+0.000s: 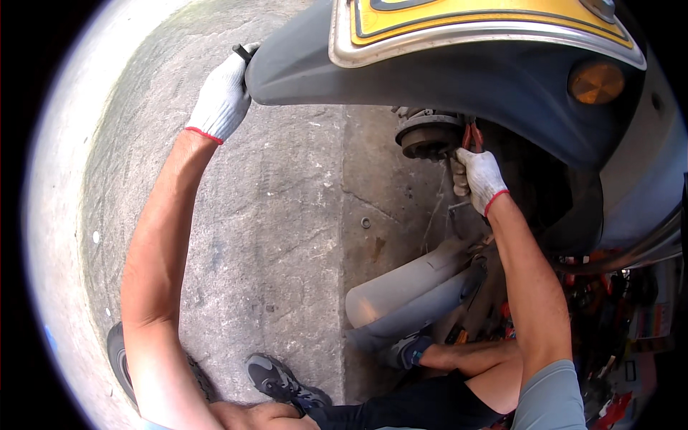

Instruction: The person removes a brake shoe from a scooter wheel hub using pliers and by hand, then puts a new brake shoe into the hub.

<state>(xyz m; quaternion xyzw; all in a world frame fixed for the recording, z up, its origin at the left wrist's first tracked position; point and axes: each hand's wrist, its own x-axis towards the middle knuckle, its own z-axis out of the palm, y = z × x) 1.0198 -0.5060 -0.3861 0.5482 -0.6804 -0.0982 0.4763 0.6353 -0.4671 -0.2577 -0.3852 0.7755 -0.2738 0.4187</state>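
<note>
My left hand [223,93], in a white knit glove with a red cuff, is closed at the tip of the dark rear fender [308,75]. A short black rod-like piece [241,52] sticks out of its grip; its other end is hidden. Below the fender, my right hand [479,175], gloved alike, grips red-handled pliers [472,136]. The jaws are lost in the shadow under the fender. Just left of the pliers is a round, dirty metal hub [430,136].
A yellow plate [487,20] in a metal frame tops the fender, beside an orange reflector [596,82]. A grey exhaust muffler [401,290] sits low in the middle. A tyre [118,358] lies at lower left, a small nut-like ring [365,223] on the concrete. Tools [609,308] clutter the right.
</note>
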